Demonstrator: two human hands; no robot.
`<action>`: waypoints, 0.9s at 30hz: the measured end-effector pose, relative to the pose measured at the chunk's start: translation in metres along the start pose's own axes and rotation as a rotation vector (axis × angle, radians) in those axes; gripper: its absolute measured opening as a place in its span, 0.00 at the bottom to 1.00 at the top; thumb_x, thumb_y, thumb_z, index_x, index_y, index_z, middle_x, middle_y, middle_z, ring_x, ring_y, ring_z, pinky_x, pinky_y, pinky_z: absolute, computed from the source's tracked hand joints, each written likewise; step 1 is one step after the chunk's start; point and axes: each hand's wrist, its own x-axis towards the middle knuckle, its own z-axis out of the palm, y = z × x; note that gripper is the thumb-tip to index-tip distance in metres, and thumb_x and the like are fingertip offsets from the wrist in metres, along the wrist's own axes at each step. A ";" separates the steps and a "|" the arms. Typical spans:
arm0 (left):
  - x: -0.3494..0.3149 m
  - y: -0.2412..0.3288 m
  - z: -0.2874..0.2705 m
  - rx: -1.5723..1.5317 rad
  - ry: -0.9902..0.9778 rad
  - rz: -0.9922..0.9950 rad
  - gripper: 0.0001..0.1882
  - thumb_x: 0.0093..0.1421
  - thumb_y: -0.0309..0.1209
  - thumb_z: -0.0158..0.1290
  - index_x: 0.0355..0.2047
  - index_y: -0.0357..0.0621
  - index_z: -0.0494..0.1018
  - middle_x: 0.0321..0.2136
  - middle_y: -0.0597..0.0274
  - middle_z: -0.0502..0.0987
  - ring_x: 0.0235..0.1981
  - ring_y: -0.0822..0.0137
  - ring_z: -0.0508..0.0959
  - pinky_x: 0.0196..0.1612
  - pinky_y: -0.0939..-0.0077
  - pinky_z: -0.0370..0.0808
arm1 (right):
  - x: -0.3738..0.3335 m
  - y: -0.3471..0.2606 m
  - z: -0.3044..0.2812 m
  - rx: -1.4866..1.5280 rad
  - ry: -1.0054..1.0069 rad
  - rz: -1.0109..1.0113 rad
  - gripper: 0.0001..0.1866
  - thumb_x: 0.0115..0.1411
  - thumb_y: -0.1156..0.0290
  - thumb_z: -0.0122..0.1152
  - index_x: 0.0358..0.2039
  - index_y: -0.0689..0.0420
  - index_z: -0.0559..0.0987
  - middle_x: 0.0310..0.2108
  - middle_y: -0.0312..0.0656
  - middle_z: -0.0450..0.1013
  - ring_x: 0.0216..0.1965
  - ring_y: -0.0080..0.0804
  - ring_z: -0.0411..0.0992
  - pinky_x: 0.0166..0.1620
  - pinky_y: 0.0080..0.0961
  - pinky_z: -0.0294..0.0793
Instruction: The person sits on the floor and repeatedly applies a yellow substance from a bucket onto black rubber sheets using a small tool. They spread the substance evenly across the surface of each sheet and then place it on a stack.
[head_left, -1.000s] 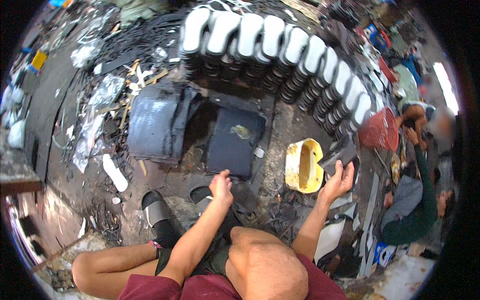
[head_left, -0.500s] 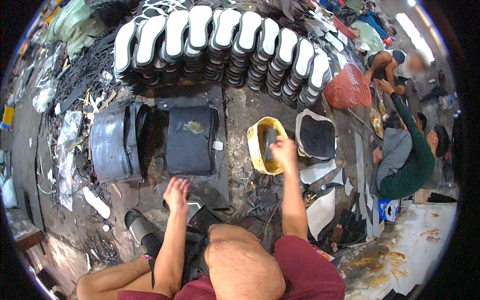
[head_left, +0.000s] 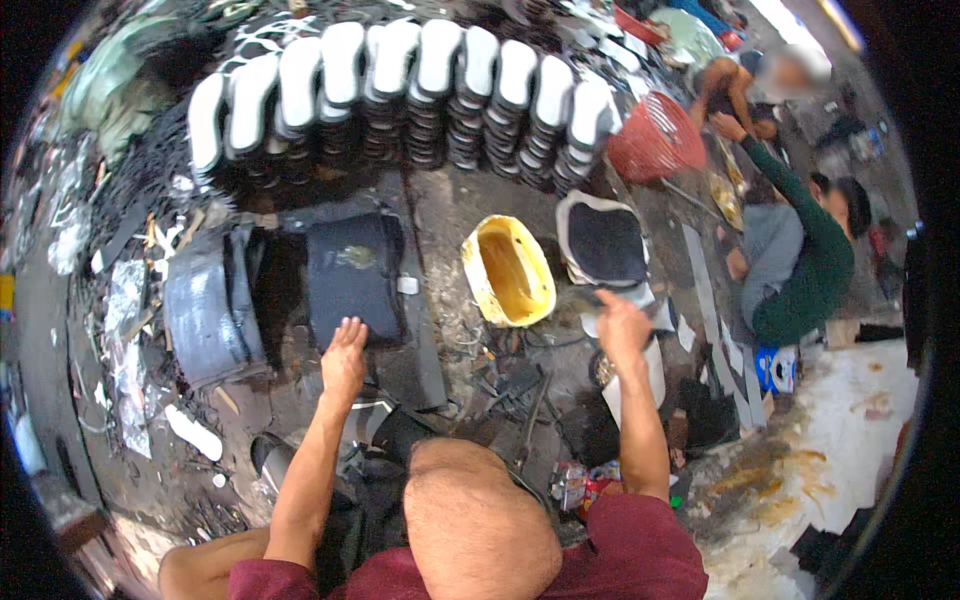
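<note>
My left hand point(head_left: 345, 358) lies at the near edge of a stack of black sheets point(head_left: 350, 290), its fingers stretched out flat. A yellowish patch marks the top sheet. To the right stands a yellow oval tub point(head_left: 468, 272) with amber, glue-like stuff inside. Right of that tub, my right hand point(head_left: 622, 328) is closed above pale sheet scraps point(head_left: 650, 375). A dark smear of motion shows at its fingertips, so what it grips is not clear. Just beyond this hand lies a pile of black pieces with pale edges point(head_left: 606, 243).
Stacked white-topped soles point(head_left: 390, 60) form an arc at the back. A bent stack of shiny black sheets point(head_left: 205, 305) stands at left. A red basket point(head_left: 655, 140) is at back right, near two people, one in a green sleeve point(head_left: 815, 270). Scraps litter the floor.
My right hand has left the tub and moved right, toward the pale scraps; the dark piece no longer shows in the tub. My left hand has come forward onto the black sheets. The view has shifted.
</note>
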 end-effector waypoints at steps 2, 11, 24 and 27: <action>0.002 0.002 -0.006 -0.041 -0.024 0.031 0.28 0.51 0.19 0.53 0.55 0.36 0.74 0.60 0.48 0.73 0.65 0.49 0.70 0.68 0.57 0.66 | 0.024 0.004 -0.003 0.070 0.259 -0.033 0.17 0.57 0.72 0.60 0.48 0.50 0.84 0.42 0.49 0.82 0.42 0.49 0.80 0.46 0.42 0.79; -0.008 -0.008 -0.010 -0.015 -0.004 0.060 0.25 0.54 0.23 0.51 0.55 0.37 0.75 0.60 0.51 0.74 0.64 0.53 0.71 0.69 0.59 0.65 | 0.075 -0.282 0.032 1.068 -0.011 -0.464 0.20 0.61 0.72 0.60 0.54 0.60 0.76 0.41 0.52 0.82 0.41 0.46 0.81 0.44 0.37 0.78; -0.021 0.001 -0.007 -0.229 0.075 -0.037 0.25 0.54 0.22 0.51 0.54 0.36 0.74 0.60 0.50 0.74 0.64 0.53 0.71 0.68 0.59 0.67 | 0.052 -0.406 0.133 0.513 0.022 -0.325 0.23 0.62 0.67 0.57 0.58 0.56 0.74 0.41 0.57 0.80 0.40 0.57 0.79 0.44 0.51 0.78; -0.010 -0.001 -0.013 -0.215 0.057 0.002 0.23 0.56 0.23 0.49 0.53 0.35 0.75 0.60 0.49 0.73 0.64 0.53 0.71 0.68 0.60 0.67 | 0.104 -0.445 0.099 0.361 -0.213 -0.809 0.18 0.59 0.67 0.58 0.51 0.46 0.82 0.40 0.51 0.81 0.42 0.51 0.80 0.46 0.49 0.78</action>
